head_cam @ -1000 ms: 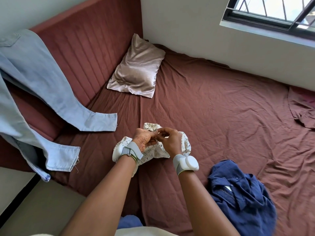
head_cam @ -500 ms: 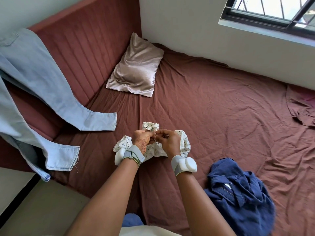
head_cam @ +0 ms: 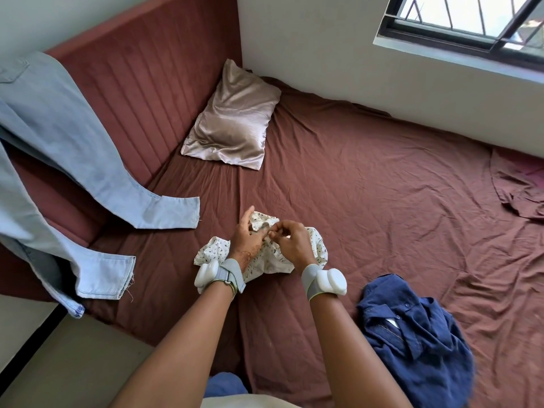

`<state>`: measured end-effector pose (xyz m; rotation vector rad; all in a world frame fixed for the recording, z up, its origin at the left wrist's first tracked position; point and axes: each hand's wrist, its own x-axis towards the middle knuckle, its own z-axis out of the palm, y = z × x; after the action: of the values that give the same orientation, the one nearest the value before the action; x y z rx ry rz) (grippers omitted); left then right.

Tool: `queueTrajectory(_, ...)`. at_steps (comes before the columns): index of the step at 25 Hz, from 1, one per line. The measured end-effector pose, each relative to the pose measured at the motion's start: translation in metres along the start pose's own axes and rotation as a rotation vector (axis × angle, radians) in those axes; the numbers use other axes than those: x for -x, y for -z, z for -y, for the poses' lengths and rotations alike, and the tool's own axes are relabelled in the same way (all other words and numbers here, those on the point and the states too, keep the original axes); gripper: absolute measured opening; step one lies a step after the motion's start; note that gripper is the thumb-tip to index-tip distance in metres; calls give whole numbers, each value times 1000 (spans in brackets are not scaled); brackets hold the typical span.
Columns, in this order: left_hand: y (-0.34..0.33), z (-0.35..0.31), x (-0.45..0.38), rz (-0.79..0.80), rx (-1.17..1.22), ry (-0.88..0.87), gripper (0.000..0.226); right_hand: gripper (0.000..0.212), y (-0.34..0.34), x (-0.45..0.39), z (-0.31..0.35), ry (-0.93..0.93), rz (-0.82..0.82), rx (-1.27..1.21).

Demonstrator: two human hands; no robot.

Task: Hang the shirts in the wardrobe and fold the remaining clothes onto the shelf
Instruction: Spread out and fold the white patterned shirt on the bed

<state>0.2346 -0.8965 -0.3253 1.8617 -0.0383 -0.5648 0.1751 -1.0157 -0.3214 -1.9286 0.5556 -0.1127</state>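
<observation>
Bed: a mattress under a creased reddish-brown sheet [head_cam: 368,201] holds all the loose clothes in view, with a padded headboard [head_cam: 141,92] of the same colour at its far-left end.
On the bed: 1 small white floral-print garment [head_cam: 216,248], 1 crumpled navy blue shirt [head_cam: 418,343], 1 satin pillow [head_cam: 235,119] and 1 reddish-brown garment [head_cam: 521,187].
Left hand [head_cam: 245,235]: fingers mostly straight and spread, lying on top of the floral garment, the fingertips reaching toward the right hand; a white device is strapped at the wrist.
Right hand [head_cam: 290,242]: fingers curled in, thumb and fingertips pinching a small fold of the floral cloth where the 2 hands meet; a matching white device sits on this wrist.
Floral garment: bunched directly beneath both hands, flat on the sheet, its edges showing out past the left wrist and beyond the right knuckles.
Navy shirt: near the right forearm, on the side away from the left hand, apart from the fingers, collar and button placket turned up.
Light blue jeans [head_cam: 73,172]: draped over the headboard, well to the outside of the left hand, 2 leg hems hanging down to the mattress edge.
Pillow: beyond the fingertips, leaning against the headboard corner.
Reddish-brown garment: far outside the right hand, by the wall below the window [head_cam: 471,22].
</observation>
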Motion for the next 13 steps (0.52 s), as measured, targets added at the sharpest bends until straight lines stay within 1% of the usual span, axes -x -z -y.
queueTrajectory(1, 5, 0, -1, 13, -22, -44, 59, 13, 3, 0, 4, -15, 8, -29)
queueTrajectory(2, 9, -3, -2, 9, 5, -62, 62, 14, 7, -1, 11, -55, 25, -98)
queueTrajectory(4, 19, -8, -6, -53, 116, -83, 68, 14, 16, -6, 31, -108, 98, -331)
queueTrajectory(5, 24, -13, -7, -100, 153, -91, 63, 13, 22, -11, 46, -68, 136, -463)
queueTrajectory(6, 29, -17, -7, -134, 175, -99, 56, 12, 28, -18, 66, 22, 167, -557)
queueTrajectory(8, 38, -19, -12, -140, 203, -128, 52, 9, 36, -36, 109, 261, 215, -697)
queueTrajectory(9, 43, -20, -14, -131, 182, -147, 57, 8, 37, -49, 128, 354, 211, -734)
queueTrajectory(10, 46, -17, -18, -157, 128, -173, 66, 5, 39, -62, 146, 405, 187, -724)
queueTrajectory(11, 50, -13, -27, -226, 34, -190, 73, 8, 38, -82, 158, 425, 159, -693)
queueTrajectory(12, 54, -5, -35, -312, -61, -168, 75, 20, 37, -101, 166, 422, 132, -628)
queueTrajectory(13, 57, 3, -39, -365, -153, -134, 73, 34, 38, -113, 164, 405, 131, -568)
